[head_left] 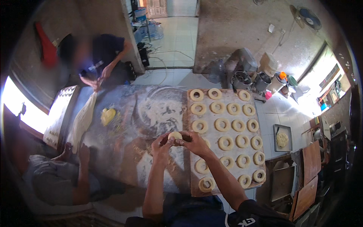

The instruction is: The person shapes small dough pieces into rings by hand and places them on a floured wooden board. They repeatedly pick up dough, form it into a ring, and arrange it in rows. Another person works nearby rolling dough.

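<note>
Left of the hands: a long dough strip (84, 119) reaching from a far co-worker (113, 49) to a near co-worker (56, 181); a yellow lump (108, 116) on the counter (126, 151)
Beyond the hands: scattered flour (162, 109)
In the way: the right hand (193, 143), partly covering one dough ring (206, 142)
Grip: left hand (162, 146) and right hand, fingers curled, grasping a pale dough piece (174, 135) between them
Count: one piece held; twenty-two rings visible on the board (210, 174) right of the hands

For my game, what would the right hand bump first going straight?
First, the pale round dough piece the right hand holds; then probably the left hand, though depth is unclear.
</note>
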Demonstrator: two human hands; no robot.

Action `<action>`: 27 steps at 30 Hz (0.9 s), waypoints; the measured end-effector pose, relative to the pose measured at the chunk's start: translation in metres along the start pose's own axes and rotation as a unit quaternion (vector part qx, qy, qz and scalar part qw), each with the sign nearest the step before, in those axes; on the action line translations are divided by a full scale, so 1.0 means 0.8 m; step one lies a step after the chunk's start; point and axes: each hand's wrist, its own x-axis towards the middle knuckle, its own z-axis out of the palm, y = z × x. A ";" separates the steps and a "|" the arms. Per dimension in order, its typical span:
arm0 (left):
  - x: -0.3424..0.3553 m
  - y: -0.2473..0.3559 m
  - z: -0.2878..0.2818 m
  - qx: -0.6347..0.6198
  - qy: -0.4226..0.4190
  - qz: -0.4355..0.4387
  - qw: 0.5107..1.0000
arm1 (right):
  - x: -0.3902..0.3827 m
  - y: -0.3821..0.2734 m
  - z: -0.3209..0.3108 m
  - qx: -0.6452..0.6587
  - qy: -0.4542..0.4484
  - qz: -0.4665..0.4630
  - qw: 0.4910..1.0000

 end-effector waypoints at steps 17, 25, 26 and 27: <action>-0.083 0.008 -0.103 -0.188 -0.030 -0.021 0.981 | -0.043 -0.025 0.138 -0.020 -0.106 -0.002 0.994; -0.088 -0.006 -0.078 -0.304 -0.070 0.077 0.947 | -0.023 -0.030 0.138 -0.063 0.083 0.085 0.991; -0.087 -0.004 -0.071 -0.470 -0.167 0.114 0.859 | -0.026 -0.032 0.135 -0.154 0.074 0.106 0.980; -0.083 -0.004 -0.061 -0.422 -0.082 0.096 0.898 | -0.029 -0.034 0.130 -0.246 0.085 0.114 0.959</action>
